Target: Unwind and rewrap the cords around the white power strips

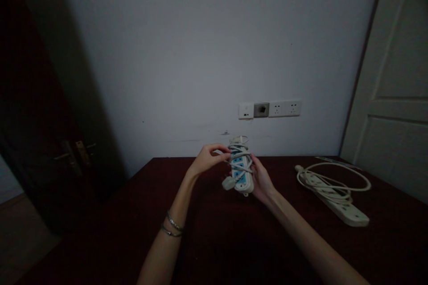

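A white power strip (246,183) with blue socket faces is held up over the dark red table, tilted, its far end pointing toward the wall. Its grey-white cord (245,168) is wound around the body in several loops. The plug (228,182) hangs at the strip's lower left side. My right hand (262,179) grips the strip from the right and beneath; some of its fingers are hidden behind it. My left hand (210,158), with bracelets on the wrist, pinches a length of the cord at the strip's left edge.
A second, longer white power strip (354,214) lies on the table (187,249) at the right, its own cord (359,187) loosely coiled on top. Wall sockets (284,108) sit above the table's back edge. A dark door with a handle (72,156) stands at left, a pale door (394,98) at right.
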Available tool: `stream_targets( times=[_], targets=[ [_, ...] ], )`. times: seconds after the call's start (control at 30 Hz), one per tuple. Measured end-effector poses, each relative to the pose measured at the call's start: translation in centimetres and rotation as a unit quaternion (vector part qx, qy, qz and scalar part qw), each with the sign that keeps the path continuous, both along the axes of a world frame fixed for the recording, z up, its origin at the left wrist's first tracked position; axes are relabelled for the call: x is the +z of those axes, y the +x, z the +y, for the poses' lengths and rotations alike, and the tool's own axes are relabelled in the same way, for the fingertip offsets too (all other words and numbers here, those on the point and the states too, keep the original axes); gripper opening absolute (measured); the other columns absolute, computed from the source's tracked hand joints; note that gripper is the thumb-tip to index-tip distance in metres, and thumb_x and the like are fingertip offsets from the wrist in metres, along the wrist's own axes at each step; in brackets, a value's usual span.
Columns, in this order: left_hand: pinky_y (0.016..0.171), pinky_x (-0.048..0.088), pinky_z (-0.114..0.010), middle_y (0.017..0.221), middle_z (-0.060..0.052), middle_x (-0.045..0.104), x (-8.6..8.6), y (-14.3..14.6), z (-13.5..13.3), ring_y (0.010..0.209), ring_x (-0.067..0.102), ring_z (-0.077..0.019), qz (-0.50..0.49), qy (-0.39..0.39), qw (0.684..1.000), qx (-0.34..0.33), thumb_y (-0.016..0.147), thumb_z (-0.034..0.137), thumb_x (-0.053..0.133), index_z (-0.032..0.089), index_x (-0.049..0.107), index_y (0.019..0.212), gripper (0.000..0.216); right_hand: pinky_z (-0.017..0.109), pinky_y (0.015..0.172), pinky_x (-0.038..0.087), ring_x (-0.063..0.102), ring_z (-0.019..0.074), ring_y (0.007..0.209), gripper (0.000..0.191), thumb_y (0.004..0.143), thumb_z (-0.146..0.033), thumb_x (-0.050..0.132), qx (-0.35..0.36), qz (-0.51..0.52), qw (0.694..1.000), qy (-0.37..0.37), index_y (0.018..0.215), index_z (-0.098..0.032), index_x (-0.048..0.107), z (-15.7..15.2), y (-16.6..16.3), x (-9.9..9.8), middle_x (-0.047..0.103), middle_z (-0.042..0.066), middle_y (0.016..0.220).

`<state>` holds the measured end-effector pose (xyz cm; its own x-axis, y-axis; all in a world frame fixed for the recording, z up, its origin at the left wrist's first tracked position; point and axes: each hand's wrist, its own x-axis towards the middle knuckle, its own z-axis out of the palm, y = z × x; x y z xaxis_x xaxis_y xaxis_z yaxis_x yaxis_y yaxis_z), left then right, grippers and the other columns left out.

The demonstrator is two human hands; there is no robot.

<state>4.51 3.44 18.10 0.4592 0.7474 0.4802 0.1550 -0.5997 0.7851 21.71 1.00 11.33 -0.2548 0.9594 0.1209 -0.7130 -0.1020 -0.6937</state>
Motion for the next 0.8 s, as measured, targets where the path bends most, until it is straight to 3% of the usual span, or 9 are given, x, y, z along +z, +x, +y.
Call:
stream_targets(
  times=[0.1, 0.2, 0.3, 0.53, 0.7, 0.8],
  targets=[
    [0.080, 0.046, -0.033, 0.101, -0.007, 0.062, 0.4, 0.0, -1.6, 0.088, 0.059, -0.0177, 0.106, 0.032, 0.990, -0.086, 0.066, 0.034, 0.072, 0.016, 0.061, 0.103, 0.042, 0.037, 0.068, 0.053, 0.068, 0.0227, 0.071, 0.039, 0.088, -0.043, 0.041, -0.017, -0.007, 1.000, -0.017, 0.114, -0.018, 0.057, 0.0, 0.3, 0.4, 0.072, 0.006, 0.084],
    [0.090, 0.041, -0.036, 0.109, -0.007, 0.059, 0.5, 0.0, -2.3, 0.101, 0.054, -0.0208, 0.187, 0.123, 0.972, -0.068, 0.062, 0.038, 0.075, 0.018, 0.059, 0.107, 0.051, 0.037, 0.065, 0.054, 0.068, 0.0224, 0.067, 0.039, 0.090, -0.042, 0.037, -0.035, -0.013, 0.999, -0.038, 0.114, -0.018, 0.057, -0.2, 0.5, 0.8, 0.072, 0.006, 0.082],
    [0.095, 0.038, -0.038, 0.113, -0.008, 0.056, 0.2, -0.1, -2.6, 0.106, 0.050, -0.0230, 0.239, 0.157, 0.957, -0.044, 0.059, 0.045, 0.076, 0.019, 0.056, 0.111, 0.062, 0.037, 0.064, 0.054, 0.068, 0.0221, 0.065, 0.040, 0.090, -0.043, 0.037, -0.037, -0.018, 0.998, -0.044, 0.114, -0.018, 0.057, -0.2, 0.7, 0.9, 0.072, 0.006, 0.081],
    [0.100, 0.034, -0.041, 0.123, -0.014, 0.045, -0.7, -0.3, -2.6, 0.115, 0.044, -0.0275, 0.285, 0.142, 0.947, -0.031, 0.051, 0.051, 0.078, 0.015, 0.042, 0.123, 0.087, 0.038, 0.064, 0.054, 0.068, 0.0232, 0.066, 0.042, 0.086, -0.049, 0.042, -0.041, -0.014, 0.997, -0.057, 0.109, -0.019, 0.061, 0.0, 0.8, 0.6, 0.072, 0.006, 0.078],
    [0.100, 0.035, -0.042, 0.122, -0.012, 0.044, -1.3, -0.3, -2.1, 0.115, 0.044, -0.0276, 0.287, 0.151, 0.945, -0.036, 0.050, 0.051, 0.078, 0.017, 0.040, 0.123, 0.089, 0.037, 0.067, 0.054, 0.068, 0.0237, 0.071, 0.030, 0.082, -0.042, 0.052, -0.043, -0.026, 0.997, -0.055, 0.095, -0.017, 0.064, 0.3, 1.0, 0.1, 0.072, 0.006, 0.076],
    [0.097, 0.037, -0.040, 0.118, -0.010, 0.047, -1.5, -0.3, -1.9, 0.111, 0.046, -0.0259, 0.283, 0.153, 0.947, -0.024, 0.055, 0.049, 0.077, 0.018, 0.045, 0.118, 0.077, 0.036, 0.070, 0.053, 0.068, 0.0241, 0.077, 0.024, 0.078, -0.038, 0.059, -0.029, -0.032, 0.999, -0.029, 0.090, -0.017, 0.064, 0.8, 1.3, -0.6, 0.072, 0.006, 0.077]
  ],
)
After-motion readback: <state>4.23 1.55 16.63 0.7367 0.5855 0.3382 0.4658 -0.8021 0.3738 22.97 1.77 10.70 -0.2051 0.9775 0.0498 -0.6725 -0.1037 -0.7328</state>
